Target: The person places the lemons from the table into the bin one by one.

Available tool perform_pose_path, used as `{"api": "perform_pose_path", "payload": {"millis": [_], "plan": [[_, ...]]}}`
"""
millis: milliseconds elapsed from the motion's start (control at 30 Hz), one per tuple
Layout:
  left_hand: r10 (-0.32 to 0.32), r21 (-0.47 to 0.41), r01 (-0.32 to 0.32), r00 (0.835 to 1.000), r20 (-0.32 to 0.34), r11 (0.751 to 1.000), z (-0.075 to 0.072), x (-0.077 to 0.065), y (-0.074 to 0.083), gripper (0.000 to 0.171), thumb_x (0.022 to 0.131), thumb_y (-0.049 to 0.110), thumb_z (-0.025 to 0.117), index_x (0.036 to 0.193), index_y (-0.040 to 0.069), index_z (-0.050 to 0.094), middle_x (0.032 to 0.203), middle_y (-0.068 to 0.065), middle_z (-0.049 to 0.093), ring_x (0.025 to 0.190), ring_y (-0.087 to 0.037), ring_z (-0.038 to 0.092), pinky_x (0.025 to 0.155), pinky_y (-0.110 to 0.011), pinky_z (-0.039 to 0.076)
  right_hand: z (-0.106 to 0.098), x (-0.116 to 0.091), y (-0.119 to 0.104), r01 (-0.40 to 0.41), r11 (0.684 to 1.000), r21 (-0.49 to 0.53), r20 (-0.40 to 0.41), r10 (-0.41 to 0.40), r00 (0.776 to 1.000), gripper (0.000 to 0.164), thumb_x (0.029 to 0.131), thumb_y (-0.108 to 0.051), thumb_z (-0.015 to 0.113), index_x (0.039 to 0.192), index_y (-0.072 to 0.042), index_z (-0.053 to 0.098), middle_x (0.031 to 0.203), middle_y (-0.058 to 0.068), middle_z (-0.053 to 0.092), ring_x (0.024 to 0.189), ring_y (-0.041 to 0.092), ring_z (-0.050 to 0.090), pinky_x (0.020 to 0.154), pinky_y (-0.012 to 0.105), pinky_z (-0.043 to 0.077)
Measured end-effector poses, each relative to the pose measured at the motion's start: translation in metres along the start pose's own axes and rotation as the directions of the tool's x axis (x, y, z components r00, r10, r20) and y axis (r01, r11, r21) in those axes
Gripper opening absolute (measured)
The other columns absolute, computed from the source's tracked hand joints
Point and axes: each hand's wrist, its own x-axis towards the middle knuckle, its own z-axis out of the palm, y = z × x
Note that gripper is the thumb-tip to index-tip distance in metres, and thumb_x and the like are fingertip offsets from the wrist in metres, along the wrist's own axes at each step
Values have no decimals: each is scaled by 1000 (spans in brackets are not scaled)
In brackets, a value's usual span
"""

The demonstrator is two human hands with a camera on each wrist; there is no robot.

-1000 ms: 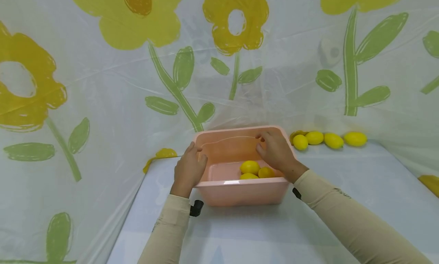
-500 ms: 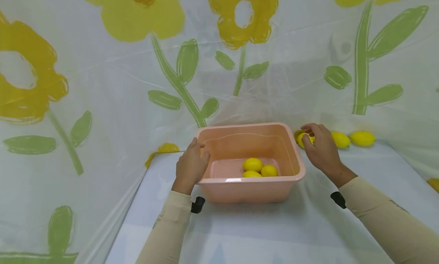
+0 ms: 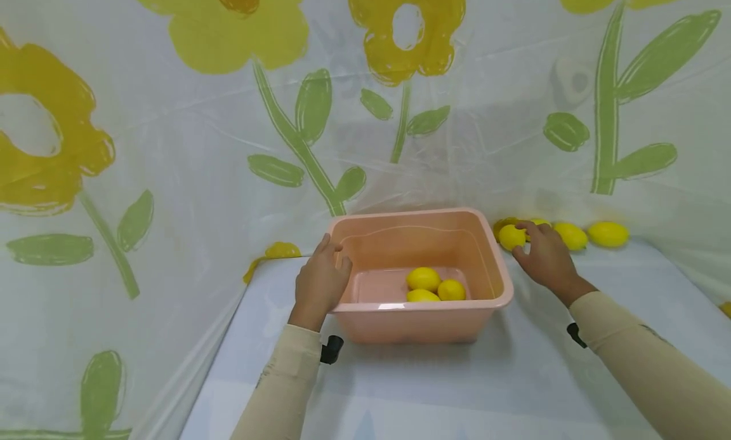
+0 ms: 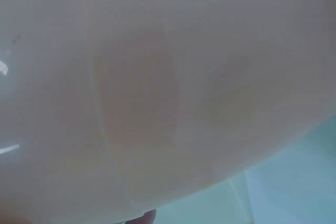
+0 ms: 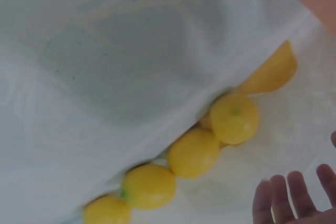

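We've got worktop (image 3: 400,389) cut off at bottom, pink tub (image 3: 405,326) on it. Left hand (image 3: 321,281) at tub's left end, can't tell if gripping. Right hand (image 3: 546,257) spread near lemon row (image 5: 194,153) right of tub, partly blocking one. Inside tub: three lemons (image 3: 423,279), nearest partly hidden.

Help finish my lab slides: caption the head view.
Left hand at a pink rectangular plastic basin holding three rounded yellow lemons, right hand near a row of four more.

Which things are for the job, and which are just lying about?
Probably for the job:
rectangular pink plastic tub
three oval yellow lemons inside it
four smooth yellow lemons lined up outside

Probably just around it:
white flower-printed cloth
pale flat tabletop
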Motion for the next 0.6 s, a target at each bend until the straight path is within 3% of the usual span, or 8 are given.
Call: {"api": "perform_pose_path", "payload": {"millis": [133, 333, 600], "plan": [[4, 1, -4, 1000, -14, 1000, 1, 1, -1, 47, 98, 38, 44, 135, 15, 61, 162, -5, 36, 96, -43, 69, 73, -48, 52, 5, 12, 10, -6, 1000, -30, 77, 8, 997, 55, 93, -17, 60, 140, 6, 44, 131, 41, 46, 113, 55, 48, 97, 69, 41], [2, -6, -2, 1000, -11, 1000, 3, 1, 0, 44, 98, 37, 46, 134, 16, 61, 162, -3, 36, 70, -35, 65, 66, -43, 49, 12, 25, 21, -58, 997, -51, 198, 67, 978, 61, 96, -20, 60, 146, 6, 37, 137, 42, 39, 118, 57, 44, 102, 72, 36], [-5, 3, 5, 1000, -13, 1000, 1, -1, -1, 45, 98, 38, 46, 134, 16, 62, 162, -3, 36, 69, -33, 64, 63, -39, 47, 24, 42, 26, -59, 993, -104, 262, 85, 961, 64, 96, -22, 60, 147, 9, 36, 138, 41, 40, 116, 58, 45, 104, 71, 34]]}}
